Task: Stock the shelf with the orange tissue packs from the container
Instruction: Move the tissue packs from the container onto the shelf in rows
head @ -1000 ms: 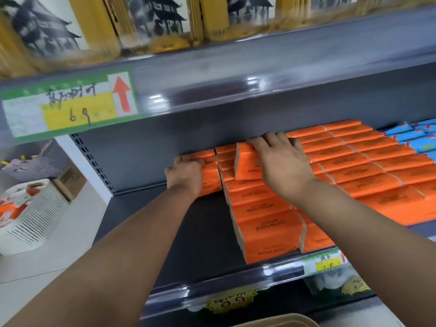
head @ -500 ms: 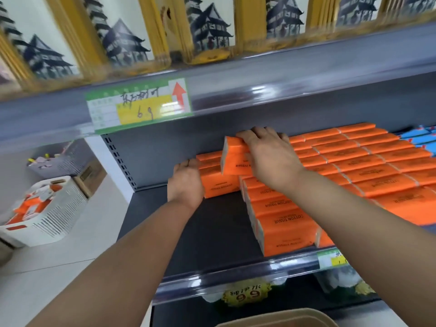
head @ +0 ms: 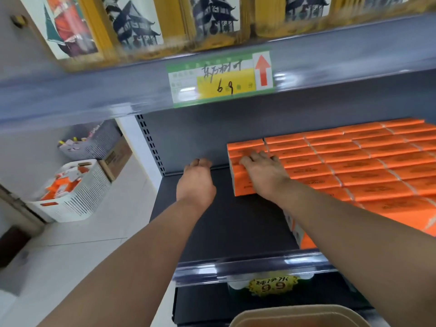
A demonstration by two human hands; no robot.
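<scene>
1. Packs first: the orange tissue packs (head: 354,166) cover the right part of the shelf (head: 224,227) in tight rows, from its near lip to the far back panel (head: 188,138). They sit edge to edge, which keeps the block square. The dark shelf floor to their left is bare.
2. The right hand (head: 262,175) lies palm-down on top of the leftmost column, toward its far end. Its fingers are straight and spread and grip nothing. A flat press like this suits levelling packs or nudging them flush, not lifting them.
3. The left hand (head: 197,182) hovers over the bare floor just left of the block, near the back panel. Its fingers are loosely curled round nothing and it appears clear of the packs. It is probably placed to steady the block's open left face.
4. A white basket (head: 80,199) sits on the floor at the far left, well apart from the shelf, with more orange packs heaped inside. Stocking therefore looks unfinished, and the bare strip is the likely spot for the next packs.
5. The left column has no neighbour, so a sideways shove could tip it.
</scene>
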